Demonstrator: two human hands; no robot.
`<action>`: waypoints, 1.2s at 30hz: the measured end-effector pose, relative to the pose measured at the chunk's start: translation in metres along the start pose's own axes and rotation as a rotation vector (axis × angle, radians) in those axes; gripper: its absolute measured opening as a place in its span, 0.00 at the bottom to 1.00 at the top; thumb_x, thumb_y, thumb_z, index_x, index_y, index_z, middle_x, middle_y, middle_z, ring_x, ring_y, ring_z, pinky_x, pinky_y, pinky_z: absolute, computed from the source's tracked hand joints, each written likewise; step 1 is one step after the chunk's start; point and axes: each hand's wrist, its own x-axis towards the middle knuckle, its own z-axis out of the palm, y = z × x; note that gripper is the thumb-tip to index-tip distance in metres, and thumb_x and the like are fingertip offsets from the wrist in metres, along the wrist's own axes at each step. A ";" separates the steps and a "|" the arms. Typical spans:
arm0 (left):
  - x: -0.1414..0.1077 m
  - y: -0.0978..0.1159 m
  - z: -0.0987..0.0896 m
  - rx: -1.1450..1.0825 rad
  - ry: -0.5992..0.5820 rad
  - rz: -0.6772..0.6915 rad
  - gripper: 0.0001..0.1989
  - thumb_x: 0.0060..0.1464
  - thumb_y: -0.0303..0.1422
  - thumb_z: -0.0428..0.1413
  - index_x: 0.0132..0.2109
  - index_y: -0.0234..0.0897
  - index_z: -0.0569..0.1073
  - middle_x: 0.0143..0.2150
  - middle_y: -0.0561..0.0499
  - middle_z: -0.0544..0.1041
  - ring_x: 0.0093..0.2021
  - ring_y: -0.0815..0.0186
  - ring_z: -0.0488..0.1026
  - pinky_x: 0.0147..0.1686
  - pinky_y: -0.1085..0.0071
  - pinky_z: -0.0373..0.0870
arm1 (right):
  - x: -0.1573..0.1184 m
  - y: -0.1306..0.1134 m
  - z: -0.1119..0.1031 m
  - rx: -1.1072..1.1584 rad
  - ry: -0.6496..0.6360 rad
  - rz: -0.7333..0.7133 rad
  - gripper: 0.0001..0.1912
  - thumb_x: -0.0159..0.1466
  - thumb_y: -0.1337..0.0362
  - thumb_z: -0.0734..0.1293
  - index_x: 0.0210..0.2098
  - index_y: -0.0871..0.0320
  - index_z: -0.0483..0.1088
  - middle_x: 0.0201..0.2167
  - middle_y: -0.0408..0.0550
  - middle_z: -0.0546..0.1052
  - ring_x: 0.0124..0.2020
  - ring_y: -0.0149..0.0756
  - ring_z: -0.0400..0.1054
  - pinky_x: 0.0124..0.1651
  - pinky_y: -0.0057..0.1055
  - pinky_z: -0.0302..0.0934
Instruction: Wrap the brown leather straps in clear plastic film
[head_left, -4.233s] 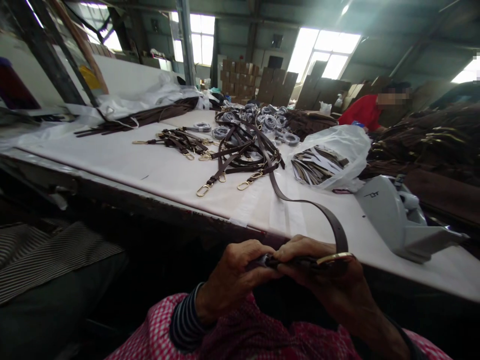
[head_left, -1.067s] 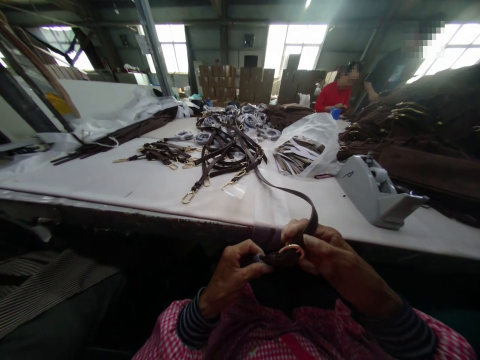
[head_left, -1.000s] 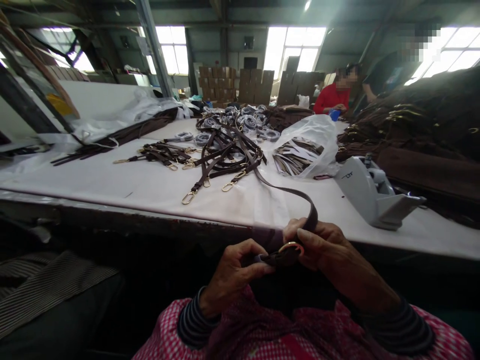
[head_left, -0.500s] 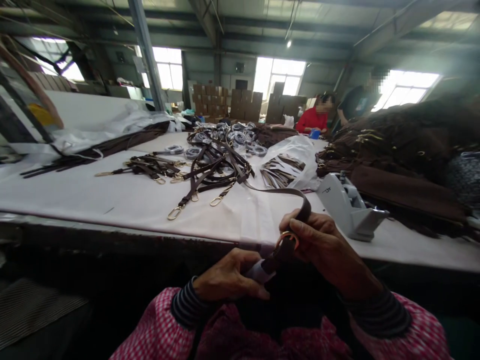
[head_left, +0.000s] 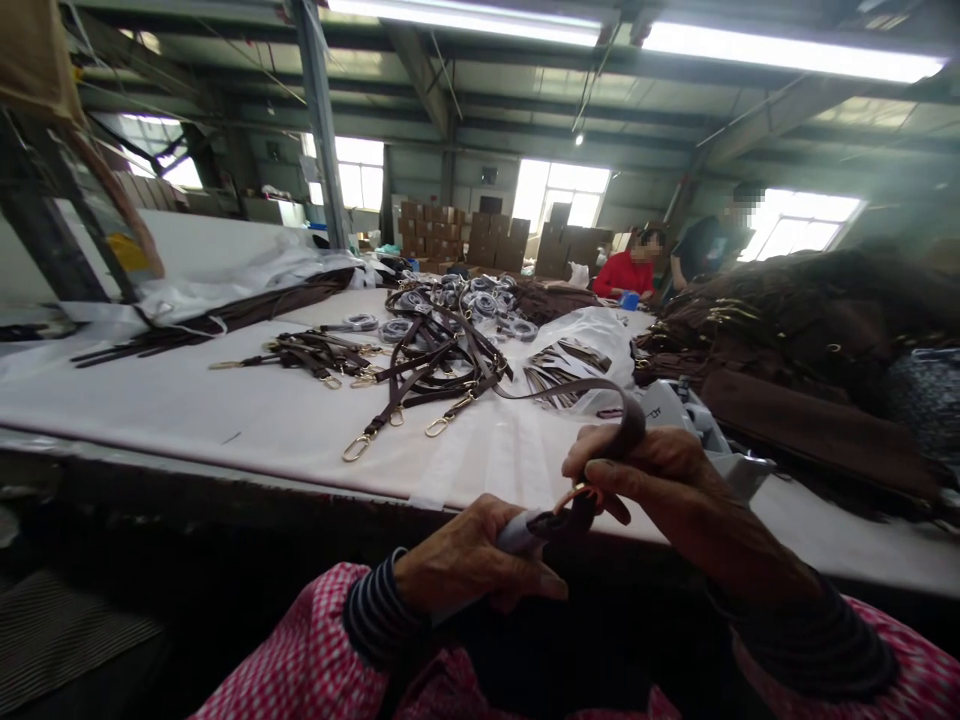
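A dark brown strap (head_left: 631, 425) curves up from the pile and comes down into my right hand (head_left: 660, 480), which pinches it near a gold-coloured buckle (head_left: 579, 494). Below and left of the buckle, my left hand (head_left: 480, 560) is closed around a part of the strap covered in a pale wrap (head_left: 519, 533). Both hands are just in front of the table's near edge. On the table lies a tangled pile of brown straps (head_left: 450, 350) with gold clips, one clip (head_left: 357, 447) pointing toward me.
On the white table (head_left: 300, 420) stand a grey tape dispenser (head_left: 739, 470), partly behind my right hand, and a clear plastic bag (head_left: 592, 335) of strips. Wrapped strap coils (head_left: 480, 300) lie farther back. Brown fabric goods (head_left: 810, 330) are heaped at right. Two people (head_left: 630, 270) are beyond.
The view has tilted up, bringing ceiling lights in. My right hand has moved slightly right with the strap, whose loop stands higher and wider. My left hand still holds the wrapped part.
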 end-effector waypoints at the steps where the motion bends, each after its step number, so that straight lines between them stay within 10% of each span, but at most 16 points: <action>1: 0.000 0.003 0.002 0.024 0.032 0.006 0.18 0.49 0.37 0.69 0.24 0.34 0.69 0.18 0.58 0.68 0.18 0.75 0.60 0.20 0.76 0.53 | 0.002 -0.001 0.000 0.007 0.006 -0.009 0.10 0.68 0.57 0.72 0.38 0.57 0.81 0.29 0.45 0.79 0.27 0.30 0.70 0.26 0.25 0.60; 10: -0.003 0.014 0.020 0.115 0.229 0.108 0.14 0.51 0.38 0.70 0.41 0.35 0.81 0.21 0.60 0.68 0.21 0.74 0.62 0.22 0.77 0.57 | 0.004 0.002 0.018 -0.017 0.052 0.081 0.16 0.68 0.54 0.72 0.32 0.61 0.79 0.25 0.45 0.76 0.24 0.28 0.65 0.26 0.26 0.58; 23: -0.001 0.019 0.024 -0.079 0.121 0.081 0.16 0.50 0.39 0.70 0.26 0.32 0.76 0.19 0.57 0.69 0.17 0.76 0.62 0.19 0.76 0.55 | -0.003 0.010 0.034 0.119 -0.089 0.095 0.13 0.65 0.55 0.74 0.37 0.60 0.80 0.38 0.48 0.77 0.36 0.36 0.72 0.37 0.29 0.64; 27: 0.000 0.018 0.027 -0.008 0.106 0.068 0.24 0.55 0.42 0.66 0.19 0.33 0.69 0.16 0.55 0.67 0.17 0.76 0.61 0.20 0.76 0.54 | 0.008 0.024 0.029 0.340 0.037 0.118 0.19 0.67 0.48 0.71 0.49 0.54 0.80 0.43 0.49 0.77 0.44 0.37 0.70 0.42 0.30 0.66; 30: 0.000 0.015 0.030 0.106 0.135 0.034 0.27 0.56 0.46 0.64 0.17 0.34 0.70 0.14 0.53 0.68 0.16 0.74 0.63 0.20 0.76 0.57 | 0.013 0.022 0.029 0.605 0.118 0.049 0.20 0.69 0.46 0.67 0.40 0.55 0.82 0.43 0.49 0.78 0.44 0.36 0.70 0.42 0.28 0.66; 36: 0.010 0.018 0.023 0.243 0.383 0.107 0.15 0.51 0.46 0.62 0.25 0.41 0.79 0.17 0.53 0.73 0.20 0.65 0.74 0.23 0.72 0.69 | -0.005 -0.001 0.040 0.435 -0.176 0.070 0.14 0.65 0.56 0.73 0.38 0.61 0.85 0.38 0.49 0.80 0.35 0.32 0.72 0.39 0.26 0.63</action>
